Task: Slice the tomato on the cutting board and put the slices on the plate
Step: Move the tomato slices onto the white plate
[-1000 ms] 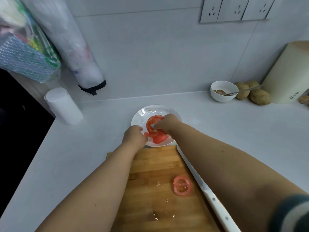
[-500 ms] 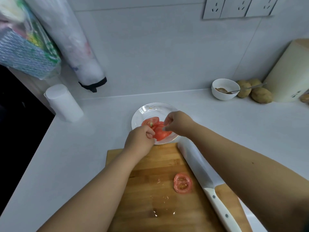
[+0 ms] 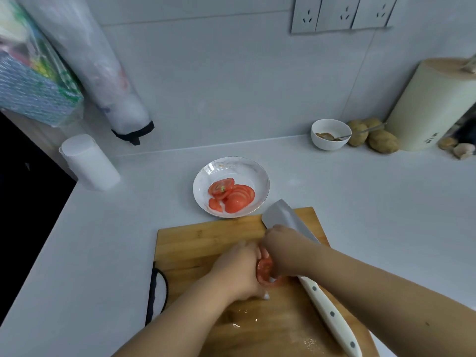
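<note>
since half a second ago both my hands have come back off the plate (image 3: 253, 173) to the middle of the board (image 3: 195, 243), and the slices they were fussing over now lie uncovered in the plate.

my left hand (image 3: 238, 270) and right hand (image 3: 282, 251) close in from either side on the last slice (image 3: 264, 270), which stands on edge between them over the board. fingers of both hands are curled around it, though motion blur keeps me from seeing which fingertips actually touch.

the knife (image 3: 319, 289) lies flat on the board's right side, blade tip near the far edge and pointing at the plate, white handle running back toward the near right corner. my right wrist crosses over the blade.

the plate sits on the counter (image 3: 347, 215) just past the board's far edge, almost touching it, its near rim close to the knife tip. the slices (image 3: 233, 198) are fanned in the plate's near half; the far half is bare.

left of the board the counter runs open to a dark drop-off. a white roll (image 3: 88, 163) stands near the back left corner. at the back right are a bowl (image 3: 331, 134) with a spoon, potatoes (image 3: 381, 141) and a cream canister (image 3: 432, 104), all well apart from the board.
</note>
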Motion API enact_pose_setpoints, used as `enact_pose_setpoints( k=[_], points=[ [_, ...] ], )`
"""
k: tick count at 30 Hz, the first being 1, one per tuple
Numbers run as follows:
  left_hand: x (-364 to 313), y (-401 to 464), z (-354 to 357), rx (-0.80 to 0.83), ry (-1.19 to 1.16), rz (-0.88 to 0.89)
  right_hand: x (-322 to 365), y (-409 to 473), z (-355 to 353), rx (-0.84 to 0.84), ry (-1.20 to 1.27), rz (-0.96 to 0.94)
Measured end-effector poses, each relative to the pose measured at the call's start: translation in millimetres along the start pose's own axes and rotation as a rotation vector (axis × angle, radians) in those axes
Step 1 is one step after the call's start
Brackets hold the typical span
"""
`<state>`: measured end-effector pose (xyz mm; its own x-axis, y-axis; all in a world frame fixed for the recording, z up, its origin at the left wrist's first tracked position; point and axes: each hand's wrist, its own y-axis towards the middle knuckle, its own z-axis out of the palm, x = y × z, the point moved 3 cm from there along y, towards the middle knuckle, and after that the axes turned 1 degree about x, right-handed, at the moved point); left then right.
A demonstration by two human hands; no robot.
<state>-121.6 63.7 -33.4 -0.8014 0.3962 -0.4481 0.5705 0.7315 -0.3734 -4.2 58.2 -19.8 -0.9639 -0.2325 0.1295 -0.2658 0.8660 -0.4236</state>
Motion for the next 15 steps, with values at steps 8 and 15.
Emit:
enact_pose_setpoints(
  k=[8, 15],
  points=[
    [7, -6, 11, -0.112, -0.085, -0.014, -1, -2, 2, 0.096, 0.094, 0.031],
    [15, -8, 7, -0.118, -0.148, -0.025, -3, -2, 1, 0.185, 0.171, 0.016]
  ],
)
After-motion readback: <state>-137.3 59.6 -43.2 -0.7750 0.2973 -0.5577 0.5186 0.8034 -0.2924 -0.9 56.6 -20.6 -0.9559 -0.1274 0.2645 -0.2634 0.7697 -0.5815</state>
